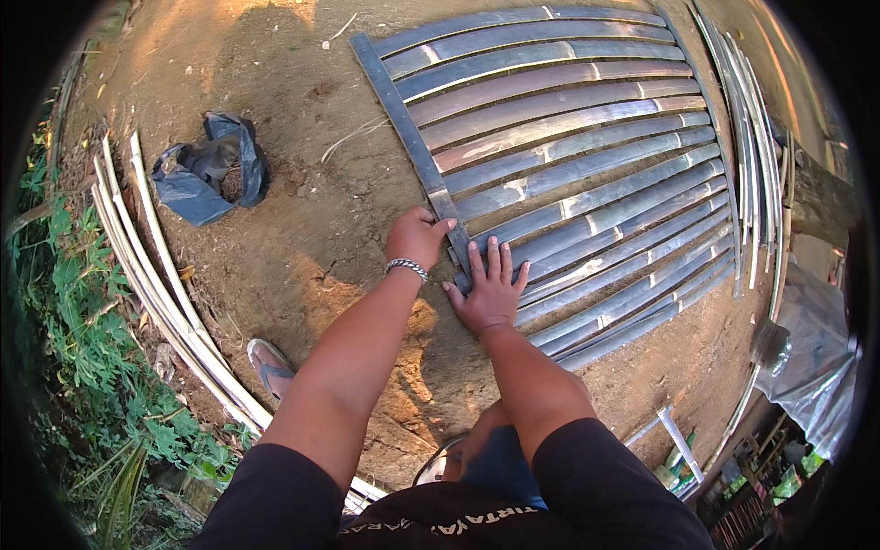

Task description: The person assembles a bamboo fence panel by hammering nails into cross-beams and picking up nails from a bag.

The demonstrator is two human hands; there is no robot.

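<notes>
Dark split-bamboo slats point(574, 144) lie side by side on the ground as a panel, with narrow gaps between them. A flat bamboo crosspiece point(403, 121) runs across their left ends. My left hand point(417, 240), wearing a chain bracelet, grips the near part of this crosspiece, thumb on top and fingers curled at its outer edge. Just right of it, my right hand point(490, 291) lies with fingers spread over the near slats, close to the crosspiece; it holds nothing. The crosspiece's lowest end is partly hidden by my hands.
A dark plastic bag point(211, 170) stands open on the dirt at the left. Long pale bamboo strips point(174, 298) lie beyond it, beside green plants point(82, 339). More strips point(744, 137) lie right of the panel, near a grey plastic sheet point(811, 339).
</notes>
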